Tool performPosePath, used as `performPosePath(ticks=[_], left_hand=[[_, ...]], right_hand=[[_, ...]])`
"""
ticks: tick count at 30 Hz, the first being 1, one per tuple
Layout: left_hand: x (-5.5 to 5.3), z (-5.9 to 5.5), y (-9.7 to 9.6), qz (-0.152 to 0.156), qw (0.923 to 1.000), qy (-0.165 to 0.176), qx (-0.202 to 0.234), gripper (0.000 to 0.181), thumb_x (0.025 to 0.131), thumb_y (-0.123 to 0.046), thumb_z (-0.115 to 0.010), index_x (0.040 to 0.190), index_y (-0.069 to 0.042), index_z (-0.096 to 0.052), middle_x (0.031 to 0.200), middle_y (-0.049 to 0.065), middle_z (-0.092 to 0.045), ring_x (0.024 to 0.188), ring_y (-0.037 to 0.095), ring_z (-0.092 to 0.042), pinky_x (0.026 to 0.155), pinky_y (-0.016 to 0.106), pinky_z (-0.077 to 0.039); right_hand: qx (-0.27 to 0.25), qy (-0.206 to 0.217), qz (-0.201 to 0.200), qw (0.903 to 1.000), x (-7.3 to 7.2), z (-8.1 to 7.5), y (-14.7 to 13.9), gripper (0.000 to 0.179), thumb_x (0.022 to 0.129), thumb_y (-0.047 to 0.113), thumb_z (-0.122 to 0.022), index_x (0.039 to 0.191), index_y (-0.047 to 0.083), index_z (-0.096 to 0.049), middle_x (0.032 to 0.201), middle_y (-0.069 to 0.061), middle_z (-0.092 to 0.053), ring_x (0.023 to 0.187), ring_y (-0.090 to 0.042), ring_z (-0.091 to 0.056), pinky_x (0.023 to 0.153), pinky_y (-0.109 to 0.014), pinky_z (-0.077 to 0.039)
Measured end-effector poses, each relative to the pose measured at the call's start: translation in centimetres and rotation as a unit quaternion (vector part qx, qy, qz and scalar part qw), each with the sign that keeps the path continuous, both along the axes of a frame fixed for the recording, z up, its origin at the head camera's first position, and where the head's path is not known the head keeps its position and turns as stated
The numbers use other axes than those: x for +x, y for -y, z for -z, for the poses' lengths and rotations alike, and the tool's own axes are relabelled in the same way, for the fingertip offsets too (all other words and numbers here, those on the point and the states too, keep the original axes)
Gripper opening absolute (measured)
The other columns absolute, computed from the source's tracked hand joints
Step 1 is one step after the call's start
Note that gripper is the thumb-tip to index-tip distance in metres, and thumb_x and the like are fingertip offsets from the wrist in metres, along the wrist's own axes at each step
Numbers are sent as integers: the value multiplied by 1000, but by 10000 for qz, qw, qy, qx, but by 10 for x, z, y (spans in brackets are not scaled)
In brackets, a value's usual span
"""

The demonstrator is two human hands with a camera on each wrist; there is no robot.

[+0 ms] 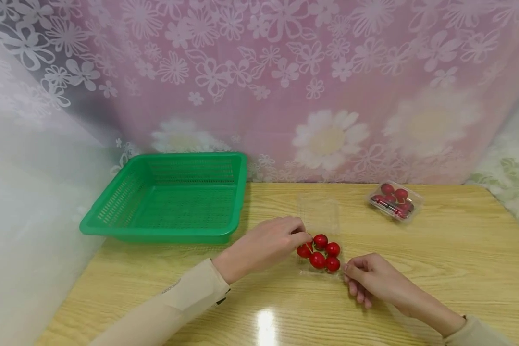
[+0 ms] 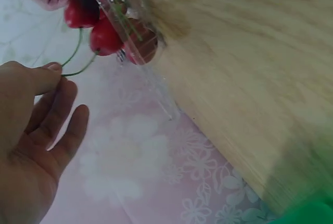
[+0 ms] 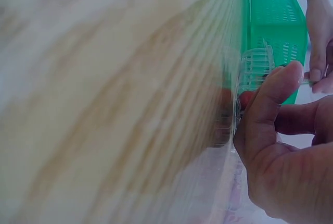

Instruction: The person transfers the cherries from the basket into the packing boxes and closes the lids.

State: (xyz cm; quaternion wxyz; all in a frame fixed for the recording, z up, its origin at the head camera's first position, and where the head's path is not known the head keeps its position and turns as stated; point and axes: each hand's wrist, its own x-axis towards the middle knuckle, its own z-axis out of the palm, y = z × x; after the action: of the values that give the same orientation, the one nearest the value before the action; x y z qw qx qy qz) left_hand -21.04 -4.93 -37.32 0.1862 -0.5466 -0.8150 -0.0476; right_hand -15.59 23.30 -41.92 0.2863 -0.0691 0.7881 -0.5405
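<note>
My left hand [image 1: 270,242] pinches the green stems [image 2: 78,70] of two red cherries between thumb and index finger. In the left wrist view the cherries [image 2: 105,37] hang from these stems at the side of a clear plastic box [image 2: 156,91]. From the head, several red cherries [image 1: 317,260] show in the box's lower half, and its clear lid [image 1: 318,211] lies folded open toward the back. My right hand [image 1: 374,281] grips the box's near right corner with thumb and curled fingers. In the right wrist view, the right hand [image 3: 291,146] hides most of the box.
A green plastic basket [image 1: 238,211] with slotted walls stands on the left of the wooden table [image 1: 415,259]. At the back right is a closed clear box [image 1: 416,202] holding several red cherries. A pink flowered curtain [image 1: 251,110] hangs behind the table.
</note>
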Motion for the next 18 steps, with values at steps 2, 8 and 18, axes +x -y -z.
performPosePath(ticks=[2,8,18], left_hand=[[-1,-2,-5,-125,9997,66,-197,22,97,-4,-67,114,-18,-73,101,-4,-66,84,6,-60,74,13,-48],[-2,-2,-19,-249,9973,74,-688,18,97,-3,-66,106,-18,-70,97,-4,-61,79,7,-51,70,14,-43],[-5,0,-41,-209,9951,304,-916,15,99,-11,-68,111,-19,-69,98,-5,-59,81,8,-49,73,16,-45]], right_hand=[[51,-25,26,10000,0,-1,-1,34,111,21,-43,94,-3,-61,72,-2,-62,57,-9,-57,51,-22,-52],[115,38,105,9999,0,-2,0,34,111,23,-44,94,-2,-61,72,-2,-62,57,-10,-57,51,-24,-53],[43,11,82,10000,0,1,-1,35,111,23,-45,94,-3,-62,72,-2,-63,56,-9,-58,50,-24,-53]])
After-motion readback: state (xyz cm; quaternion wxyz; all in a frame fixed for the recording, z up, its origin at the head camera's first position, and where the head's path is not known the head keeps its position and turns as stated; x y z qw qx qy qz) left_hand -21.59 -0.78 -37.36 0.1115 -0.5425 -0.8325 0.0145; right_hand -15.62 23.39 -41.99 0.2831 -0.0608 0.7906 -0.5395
